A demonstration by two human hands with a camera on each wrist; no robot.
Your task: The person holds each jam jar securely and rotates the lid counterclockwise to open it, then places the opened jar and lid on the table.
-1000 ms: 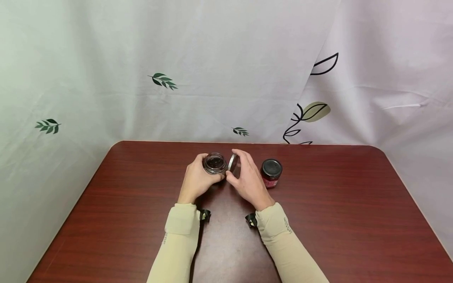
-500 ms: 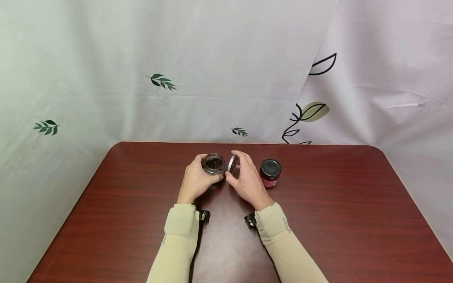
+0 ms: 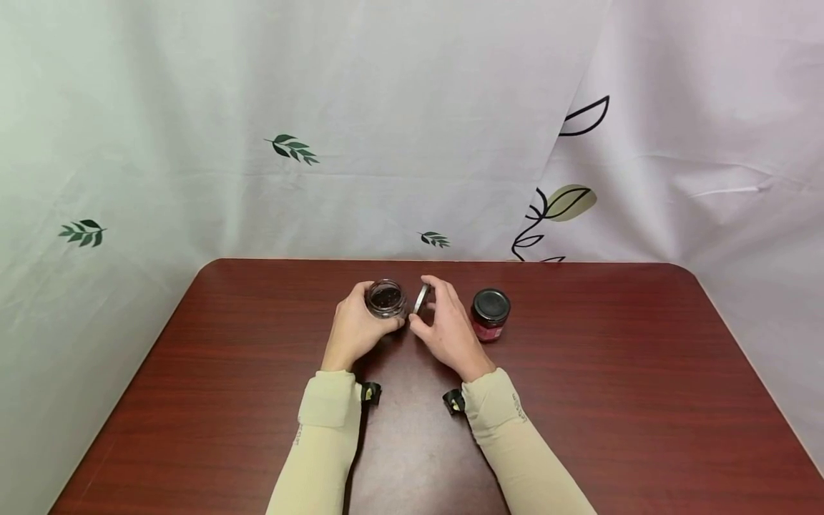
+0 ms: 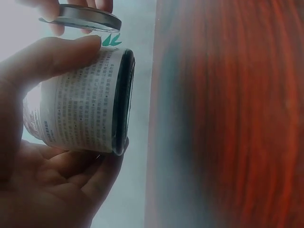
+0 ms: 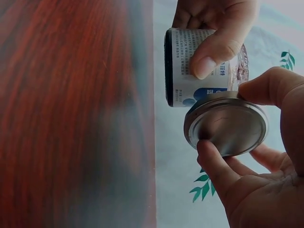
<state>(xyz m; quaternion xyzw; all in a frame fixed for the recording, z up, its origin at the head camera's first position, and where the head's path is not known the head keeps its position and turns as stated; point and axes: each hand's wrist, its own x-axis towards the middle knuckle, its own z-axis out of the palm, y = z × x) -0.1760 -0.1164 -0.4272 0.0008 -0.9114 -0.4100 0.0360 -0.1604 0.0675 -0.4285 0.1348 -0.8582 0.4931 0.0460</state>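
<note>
My left hand [image 3: 357, 325] grips an uncapped glass jar [image 3: 386, 299] of dark contents, thumb and fingers round its sides. The left wrist view shows the jar's white printed label [image 4: 83, 102] and dark base, raised above the tabletop. Between thumb and fingertips, my right hand [image 3: 450, 332] holds the round metal lid [image 3: 421, 299] by its rim, tilted nearly on edge just right of the jar's mouth. In the right wrist view the lid [image 5: 228, 126] turns a bare silvery face to the camera and overlaps part of the jar [image 5: 183, 61].
A second jar [image 3: 491, 315], capped with a black lid and bearing a red label, stands right beside my right hand. The reddish-brown wooden table [image 3: 611, 386] ends at a pale leaf-printed curtain [image 3: 360, 193] behind.
The lid in my right hand has turned slightly more edge-on to the head camera. Both hands keep their hold; the whole head view has shifted a little.
</note>
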